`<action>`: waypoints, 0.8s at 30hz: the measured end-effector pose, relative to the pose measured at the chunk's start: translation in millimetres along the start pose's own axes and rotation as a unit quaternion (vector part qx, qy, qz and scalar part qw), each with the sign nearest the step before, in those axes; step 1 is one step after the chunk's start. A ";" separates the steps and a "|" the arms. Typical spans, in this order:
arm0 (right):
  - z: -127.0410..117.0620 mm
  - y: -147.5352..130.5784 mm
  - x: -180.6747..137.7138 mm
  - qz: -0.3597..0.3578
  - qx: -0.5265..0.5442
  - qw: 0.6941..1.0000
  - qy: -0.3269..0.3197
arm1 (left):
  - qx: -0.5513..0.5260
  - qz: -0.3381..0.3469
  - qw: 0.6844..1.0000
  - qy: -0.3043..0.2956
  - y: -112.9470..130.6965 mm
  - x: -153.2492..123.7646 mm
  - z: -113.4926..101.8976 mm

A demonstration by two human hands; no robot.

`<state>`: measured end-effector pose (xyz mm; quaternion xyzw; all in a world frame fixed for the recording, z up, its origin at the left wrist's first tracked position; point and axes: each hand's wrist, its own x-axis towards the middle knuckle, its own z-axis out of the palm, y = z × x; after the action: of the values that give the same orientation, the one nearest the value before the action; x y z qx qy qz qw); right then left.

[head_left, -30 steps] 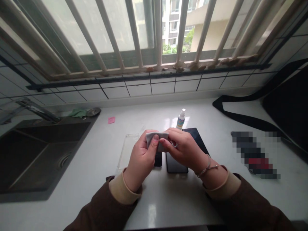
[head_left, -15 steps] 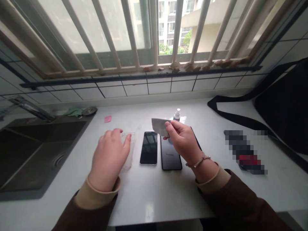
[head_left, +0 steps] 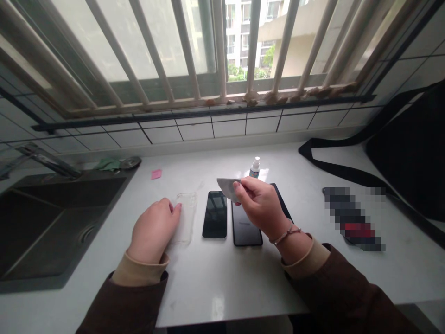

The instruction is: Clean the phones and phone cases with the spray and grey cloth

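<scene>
My right hand (head_left: 260, 202) pinches a small grey cloth (head_left: 227, 187) between thumb and fingers, above the top of a dark phone-like device (head_left: 247, 232). My left hand (head_left: 155, 229) is curled closed at the left edge of a clear phone case (head_left: 187, 218) lying on the counter. Its thumb overlaps that edge; the fingertips are hidden, so whether they hold anything cannot be seen. Between the hands a black-screened phone (head_left: 214, 215) lies face up. A small spray bottle (head_left: 255, 168) with a white top stands behind my right hand.
A dark sink (head_left: 66, 232) with a metal faucet (head_left: 52, 162) is on the left. A pink paper piece (head_left: 156, 174) lies on the white counter (head_left: 208, 278). To the right are a black strapped bag (head_left: 410, 153) and a pixelated item (head_left: 351, 218). A barred window is behind.
My left hand has drawn slightly left and its spread fingers have curled in, uncovering more of the clear case. My right hand has shifted a little left and the cloth has tilted.
</scene>
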<state>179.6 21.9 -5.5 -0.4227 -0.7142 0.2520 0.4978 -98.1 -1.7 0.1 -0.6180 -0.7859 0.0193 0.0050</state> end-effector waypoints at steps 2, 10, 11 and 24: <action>0.6 0.2 -0.3 0.007 0.011 1.000 -0.007 | 0.008 0.003 1.000 -0.007 0.6 -0.1 1.1; 2.6 -3.1 1.6 0.109 0.160 0.981 -0.025 | -0.107 -0.078 0.988 0.083 -2.9 3.3 -8.2; 3.3 -1.6 2.1 0.122 0.174 0.977 -0.024 | -0.144 -0.082 0.981 0.099 -3.8 4.0 -9.3; 17.0 13.7 4.4 0.294 0.368 0.882 0.036 | -0.792 -0.084 0.593 -0.122 19.3 -12.0 -12.0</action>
<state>168.0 33.8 -20.4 -0.4089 -0.3945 0.6158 0.5458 -76.1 -8.5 11.6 -0.3023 -0.5335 -0.5360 -0.5802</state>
